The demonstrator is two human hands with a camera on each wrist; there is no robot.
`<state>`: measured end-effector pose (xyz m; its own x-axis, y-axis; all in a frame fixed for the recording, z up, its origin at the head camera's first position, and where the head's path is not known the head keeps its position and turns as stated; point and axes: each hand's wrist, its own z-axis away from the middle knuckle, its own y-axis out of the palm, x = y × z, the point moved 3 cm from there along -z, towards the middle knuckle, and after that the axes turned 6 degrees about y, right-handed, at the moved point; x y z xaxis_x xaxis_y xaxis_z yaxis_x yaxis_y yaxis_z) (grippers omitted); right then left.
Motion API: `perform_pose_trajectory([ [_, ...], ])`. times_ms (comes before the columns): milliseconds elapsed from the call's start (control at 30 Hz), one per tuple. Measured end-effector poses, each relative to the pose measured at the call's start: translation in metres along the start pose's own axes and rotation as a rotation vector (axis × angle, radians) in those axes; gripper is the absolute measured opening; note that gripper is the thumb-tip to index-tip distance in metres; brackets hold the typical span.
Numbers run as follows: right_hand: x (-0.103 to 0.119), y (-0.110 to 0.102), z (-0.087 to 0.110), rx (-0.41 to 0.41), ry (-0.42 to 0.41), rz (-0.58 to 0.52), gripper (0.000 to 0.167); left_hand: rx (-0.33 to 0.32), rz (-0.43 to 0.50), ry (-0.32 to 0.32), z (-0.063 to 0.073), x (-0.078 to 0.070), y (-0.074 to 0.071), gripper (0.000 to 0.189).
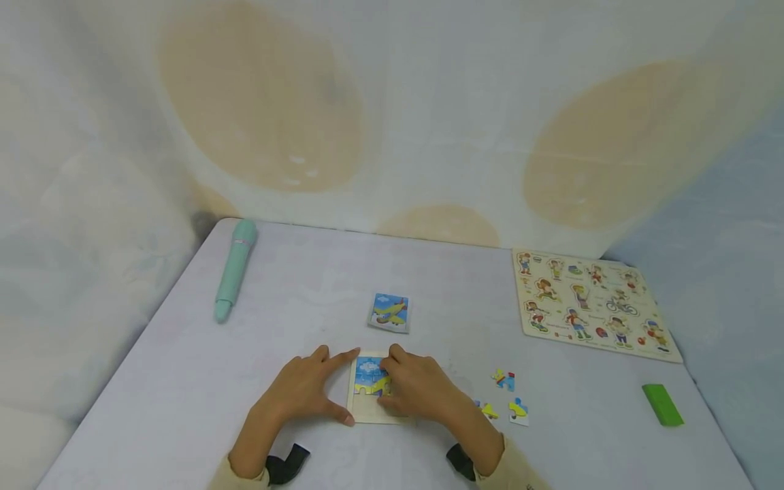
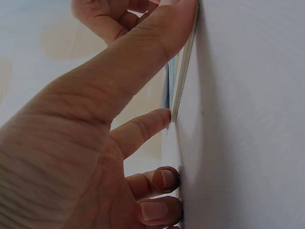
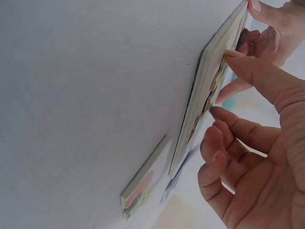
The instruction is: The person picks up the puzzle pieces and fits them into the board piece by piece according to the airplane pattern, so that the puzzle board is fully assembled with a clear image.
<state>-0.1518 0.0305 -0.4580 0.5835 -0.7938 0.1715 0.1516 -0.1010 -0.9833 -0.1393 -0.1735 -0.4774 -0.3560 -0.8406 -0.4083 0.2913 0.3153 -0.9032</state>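
Note:
A small wooden puzzle board [image 1: 367, 410] lies flat on the table, its upper part filled with blue and yellow picture pieces [image 1: 369, 371]. My left hand [image 1: 304, 384] is at its left side, forefinger and thumb spread straight, their tips touching the edge near the upper and lower corners. Over the board's right part, my right hand [image 1: 419, 384] pinches a jigsaw piece [image 1: 385, 386] between thumb and bent forefinger, at the edge of the fitted pieces. Its other fingers are curled in the right wrist view. Most of that piece is hidden by the hand.
Loose jigsaw pieces [image 1: 518, 411] lie right of my right forearm, one partly covered by it. Beyond the board is a small airplane picture card [image 1: 389, 313]. A figure puzzle board [image 1: 588, 303] and green block [image 1: 663, 405] lie right, a mint-green microphone-shaped object [image 1: 235, 272] far left.

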Motion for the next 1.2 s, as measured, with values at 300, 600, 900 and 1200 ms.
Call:
perform_pose_trajectory([
  [300,0.002,-0.003,0.016,0.008,-0.02,0.016,0.061,-0.003,0.001,0.004,0.0,0.0,-0.001,0.105],
  [600,0.002,-0.001,0.035,0.026,-0.042,0.072,0.054,0.004,0.0,-0.008,0.0,-0.001,-0.001,0.104],
  [900,-0.002,0.007,0.039,0.016,-0.035,0.087,0.057,-0.006,-0.012,0.009,-0.002,-0.002,-0.001,0.104],
  [1200,-0.002,0.007,0.039,0.0,-0.036,0.052,0.065,0.006,-0.018,-0.009,-0.002,0.0,0.0,0.105],
])
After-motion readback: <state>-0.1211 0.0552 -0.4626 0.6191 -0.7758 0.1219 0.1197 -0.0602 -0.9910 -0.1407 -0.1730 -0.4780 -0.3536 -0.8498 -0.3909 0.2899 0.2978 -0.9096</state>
